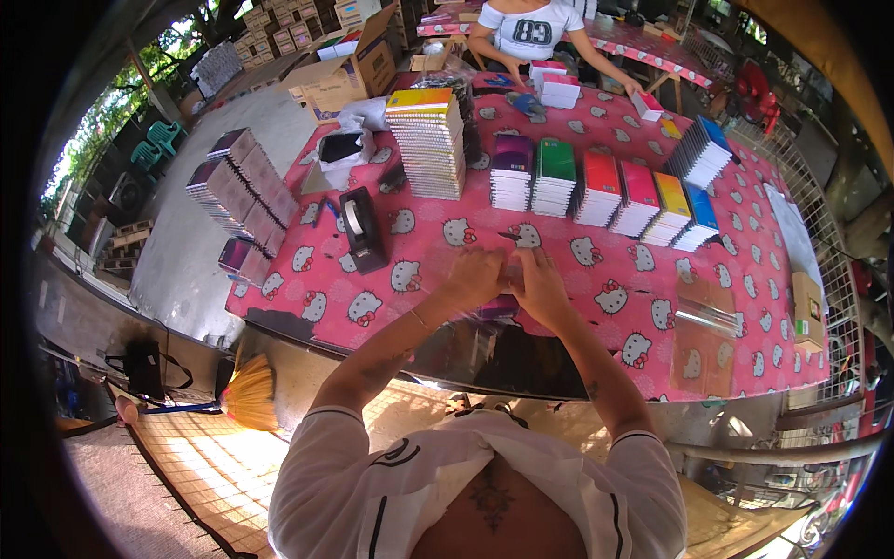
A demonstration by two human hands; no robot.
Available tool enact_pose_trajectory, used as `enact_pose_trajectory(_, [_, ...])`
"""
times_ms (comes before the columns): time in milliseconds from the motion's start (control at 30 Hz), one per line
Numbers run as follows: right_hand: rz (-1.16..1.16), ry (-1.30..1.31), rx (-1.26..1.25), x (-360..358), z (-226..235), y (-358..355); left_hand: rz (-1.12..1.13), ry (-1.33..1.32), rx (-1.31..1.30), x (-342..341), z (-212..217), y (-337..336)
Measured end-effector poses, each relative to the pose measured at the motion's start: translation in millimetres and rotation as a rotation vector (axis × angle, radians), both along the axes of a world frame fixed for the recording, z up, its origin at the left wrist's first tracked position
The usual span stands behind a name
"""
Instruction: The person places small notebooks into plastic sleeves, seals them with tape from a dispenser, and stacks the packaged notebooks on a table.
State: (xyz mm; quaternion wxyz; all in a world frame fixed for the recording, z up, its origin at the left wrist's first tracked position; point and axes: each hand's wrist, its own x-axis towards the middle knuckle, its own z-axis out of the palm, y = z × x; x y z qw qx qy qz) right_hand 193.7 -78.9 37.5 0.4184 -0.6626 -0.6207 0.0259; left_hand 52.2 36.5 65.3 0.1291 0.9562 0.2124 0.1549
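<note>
A long surface (596, 307) fills the middle of the scene, covered in a glossy pink cloth printed with white cartoon cat heads; the cloth hangs over the near edge. To its left, stacks of dark-covered notebooks (244, 191) lean in slanted rows on a grey concrete ledge. Behind them an open brown cardboard box (346, 76) sits with its flaps up.

On the cloth, a tall pile of thin booklets (428, 142) with a yellow top cover stands near the far left. Beside it runs a row of shorter book stacks (601, 191), their covers purple, green, red, pink, yellow and blue, the white page edges showing as fine stripes. A fanned stack with a blue cover (700, 154) lies past them. At the far end another person (527, 33) in a white shirt handles small white packs.

A black tape dispenser (361, 228), blocky and heavy-looking, stands left of the worker. A sheaf of clear plastic sleeves (706, 340) lies flat and shiny to the right, near a small brown carton (806, 309).

The left hand (473, 278) and right hand (540, 284) meet at the near edge of the cloth, fingers curled and pressed together over a purple-covered bundle in shiny plastic wrap (498, 307), which lies on the cloth right under them, mostly hidden. Whether they pinch the wrap or only press it, I cannot tell.
</note>
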Motion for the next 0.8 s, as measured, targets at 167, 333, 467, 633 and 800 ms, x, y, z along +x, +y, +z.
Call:
enact_pose_trajectory(167, [0.176,0.786,-0.124,4.0,-3.2,-4.3,-0.073,-0.105,-0.491,-10.2,-35.0,45.9])
enact_pose_trajectory(333, [0.144,1.114,-0.079,8.8,-50.9,-2.6,-0.042,-0.165,-1.086,-4.5,-48.6,53.4])
enact_pose_trajectory(467, [0.157,1.192,-0.026,9.0,-52.0,-2.8,0.084,-0.188,-1.14,1.8,-48.6,41.9])
enact_pose_trajectory(633, [0.075,1.006,-0.06,6.3,-43.2,-2.9,-0.035,-0.46,-0.821,6.8,-49.2,22.7])
enact_pose_trajectory(800, [0.104,0.776,-0.051,12.3,-36.0,-8.2,-0.023,-0.395,-0.654,7.6,-38.5,20.4])
